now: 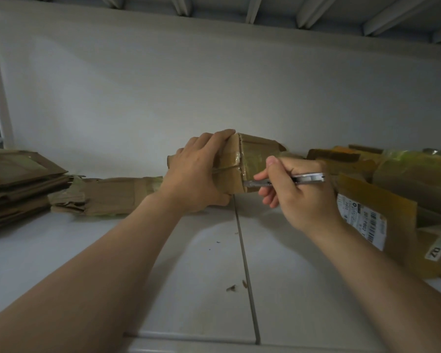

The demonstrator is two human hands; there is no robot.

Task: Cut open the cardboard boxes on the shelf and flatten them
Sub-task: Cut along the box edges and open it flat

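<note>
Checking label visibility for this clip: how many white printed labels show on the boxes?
2. A barcode label on the box face just right of the right hand; a smaller label lower, near the right edge. Others may be hidden on unseen faces.

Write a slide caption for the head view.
Left hand grips a taped cardboard box while right hand holds a utility knife to it.

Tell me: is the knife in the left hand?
No, the right hand grips the knife, while the left hand holds the taped box.
</note>
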